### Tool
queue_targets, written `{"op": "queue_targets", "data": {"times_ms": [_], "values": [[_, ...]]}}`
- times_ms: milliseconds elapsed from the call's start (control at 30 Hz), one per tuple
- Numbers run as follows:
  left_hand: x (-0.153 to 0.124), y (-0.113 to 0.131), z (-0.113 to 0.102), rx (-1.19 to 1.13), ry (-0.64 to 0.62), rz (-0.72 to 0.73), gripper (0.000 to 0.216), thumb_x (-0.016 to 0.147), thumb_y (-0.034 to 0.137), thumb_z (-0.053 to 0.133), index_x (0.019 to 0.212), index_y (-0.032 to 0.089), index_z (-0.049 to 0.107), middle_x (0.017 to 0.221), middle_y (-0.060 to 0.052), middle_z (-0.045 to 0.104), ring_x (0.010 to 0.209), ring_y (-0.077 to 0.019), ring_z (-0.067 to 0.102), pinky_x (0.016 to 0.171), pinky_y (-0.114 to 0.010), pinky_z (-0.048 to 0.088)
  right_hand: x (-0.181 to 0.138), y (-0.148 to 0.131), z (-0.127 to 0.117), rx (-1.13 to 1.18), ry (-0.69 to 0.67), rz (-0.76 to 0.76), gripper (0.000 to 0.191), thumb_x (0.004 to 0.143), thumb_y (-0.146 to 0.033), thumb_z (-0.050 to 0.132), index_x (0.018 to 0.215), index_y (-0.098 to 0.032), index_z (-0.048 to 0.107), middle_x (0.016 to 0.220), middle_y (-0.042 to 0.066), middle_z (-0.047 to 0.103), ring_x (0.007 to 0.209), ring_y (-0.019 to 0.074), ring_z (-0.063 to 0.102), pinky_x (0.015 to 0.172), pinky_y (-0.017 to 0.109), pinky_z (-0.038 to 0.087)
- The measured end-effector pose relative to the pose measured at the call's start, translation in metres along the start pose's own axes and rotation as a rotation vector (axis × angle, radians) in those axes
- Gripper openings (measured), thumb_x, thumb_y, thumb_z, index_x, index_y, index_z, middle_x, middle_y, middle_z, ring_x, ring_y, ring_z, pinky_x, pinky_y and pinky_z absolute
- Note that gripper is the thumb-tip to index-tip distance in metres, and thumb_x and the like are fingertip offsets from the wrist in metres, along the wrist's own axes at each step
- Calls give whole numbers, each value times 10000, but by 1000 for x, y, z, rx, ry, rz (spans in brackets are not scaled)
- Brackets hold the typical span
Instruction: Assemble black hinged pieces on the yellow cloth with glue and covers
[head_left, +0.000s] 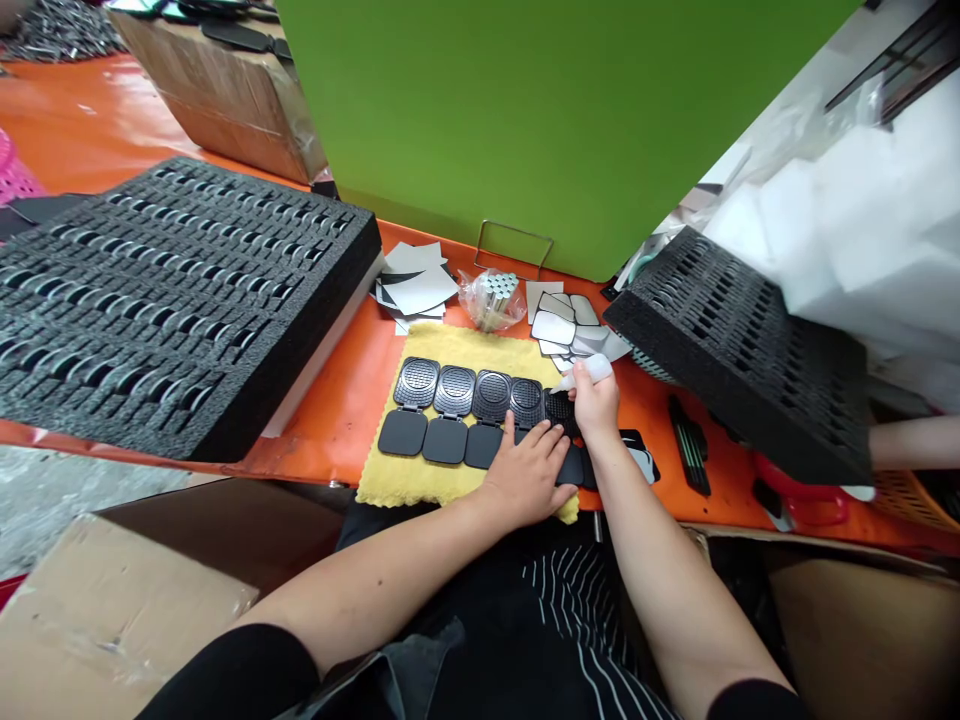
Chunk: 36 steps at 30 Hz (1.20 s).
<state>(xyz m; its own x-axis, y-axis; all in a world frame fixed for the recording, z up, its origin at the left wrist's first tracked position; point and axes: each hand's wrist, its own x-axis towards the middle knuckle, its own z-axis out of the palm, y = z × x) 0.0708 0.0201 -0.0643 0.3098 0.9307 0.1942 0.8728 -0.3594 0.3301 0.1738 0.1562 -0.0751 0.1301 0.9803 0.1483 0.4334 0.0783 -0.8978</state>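
A row of several black hinged compact cases lies opened out on a yellow cloth. Their upper halves carry a ridged round pattern, and the lower halves are smooth. My left hand rests on the cases right of the middle, fingers spread and palm down. In my right hand is a small white squeeze bottle, tilted so its thin nozzle points down-left over the ridged halves at the row's right end. My two hands partly cover the cases there.
Black foam trays stand left and right, both slotted. Behind the cloth are white sheets, a bagged bundle and silver-grey plates. A green panel rises behind. Another person's arm reaches the right tray.
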Motion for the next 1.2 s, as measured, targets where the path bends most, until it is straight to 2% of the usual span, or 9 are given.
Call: {"op": "queue_targets", "data": {"times_ms": [200,333,533,667,800,1000,1100,1200], "values": [[-1,2,-4,-15,1,0,582,821,541,335,1268,172,389,1327,-77,398,1252,-259,249,1004,-617,-33,0,-4,-2,103,17,69,373,740,-493,471,818,-144,577,693,52,633,461,119,497,454,263,413],[-5,2,-17,-1,30,-16,626,800,567,360,1281,167,373,1351,-92,362,1273,-273,206,1009,-608,-23,-12,-11,1,207,-78,97,357,752,-488,466,778,-147,569,676,37,630,434,93,473,422,231,399],[-15,-16,-30,50,16,-107,573,798,560,374,1232,190,436,1292,-74,442,1261,-270,239,1012,-607,-13,-27,-18,6,98,-151,37,339,768,-475,463,771,-155,576,674,34,630,455,101,492,441,229,400],[-20,-25,-28,49,15,-129,549,800,552,379,1232,217,435,1288,-55,450,1241,-264,278,1009,-609,-16,-28,-18,4,-29,-171,-17,344,777,-466,458,737,-155,598,661,35,630,468,105,498,488,241,414],[-22,-26,-24,38,29,-136,515,812,514,389,1244,236,424,1297,-44,443,1216,-253,323,1025,-586,-10,-26,-17,3,-44,-171,-34,336,766,-467,476,714,-158,597,654,37,629,489,108,503,491,237,418],[-24,-26,-23,34,35,-152,502,815,500,393,1249,251,419,1323,-25,413,1227,-264,303,1020,-596,43,-18,-18,12,247,-85,127,311,745,-454,491,738,-151,562,652,29,628,413,77,456,389,204,377],[-24,-26,-23,48,28,-155,501,815,495,393,1253,253,414,1329,-18,404,1232,-267,294,1021,-588,78,-13,-24,22,383,-113,181,299,728,-441,511,746,-146,551,640,24,622,398,64,447,378,191,372],[-23,-26,-23,58,23,-153,504,808,487,411,1251,246,421,1320,-34,416,1224,-275,306,1019,-571,113,-8,-32,33,388,-142,172,306,720,-446,520,762,-145,554,642,17,621,399,61,449,386,188,382]]}}
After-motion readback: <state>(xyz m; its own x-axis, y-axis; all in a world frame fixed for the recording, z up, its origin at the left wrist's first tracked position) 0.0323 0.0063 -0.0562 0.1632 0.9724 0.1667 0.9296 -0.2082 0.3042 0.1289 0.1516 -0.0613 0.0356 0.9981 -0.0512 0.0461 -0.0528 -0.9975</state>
